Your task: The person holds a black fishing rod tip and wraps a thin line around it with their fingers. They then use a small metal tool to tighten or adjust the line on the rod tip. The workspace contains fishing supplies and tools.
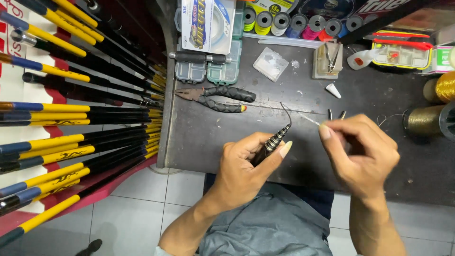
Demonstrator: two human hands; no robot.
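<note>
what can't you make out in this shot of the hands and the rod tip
Head view only:
- Right hand: its own fingers hide whatever it pinches; only a thin pale line shows.
- Rod tip in the left hand: the lower shaft is hidden by the palm.
- Small tool behind the right hand: only two tips show.
- Thread spools: cut off by the top edge.
- Gold spools: cut off by the right edge.

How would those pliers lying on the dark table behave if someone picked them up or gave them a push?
The pliers look like metal with thick, textured black handles, so probably stiff, fairly heavy for their size, and not slippery. They lie flat on the table, so a push would likely slide them, not roll them. The handles stand apart, so they may swing loosely when lifted.
</note>
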